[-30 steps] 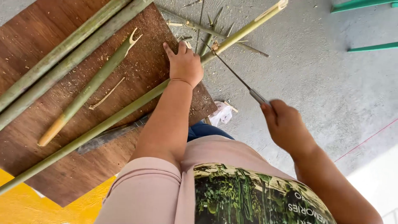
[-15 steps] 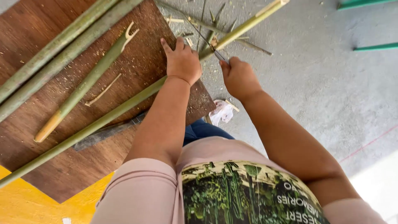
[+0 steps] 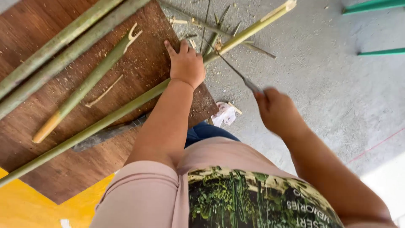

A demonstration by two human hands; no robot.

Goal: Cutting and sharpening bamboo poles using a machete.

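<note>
A long green bamboo pole (image 3: pixel 105 120) lies across a brown wooden board (image 3: pixel 63 169), its far end (image 3: pixel 270 17) jutting out over the concrete floor. My left hand (image 3: pixel 186 63) presses down on the pole at the board's edge. My right hand (image 3: pixel 278 112) grips the handle of a thin saw blade (image 3: pixel 236 71), whose tip rests on the pole just beyond my left hand. The right hand is blurred with motion.
Two more long bamboo poles (image 3: pixel 63 40) and a shorter piece with a split end (image 3: pixel 88 82) lie on the board. Thin bamboo offcuts (image 3: pixel 211 29) litter the floor. A crumpled white scrap (image 3: pixel 223 114) sits near my knee. Green metal legs (image 3: pixel 371 6) stand at top right.
My right hand pushed the saw forward to the pole, then drew it back toward me. My left hand has stayed on the pole.
</note>
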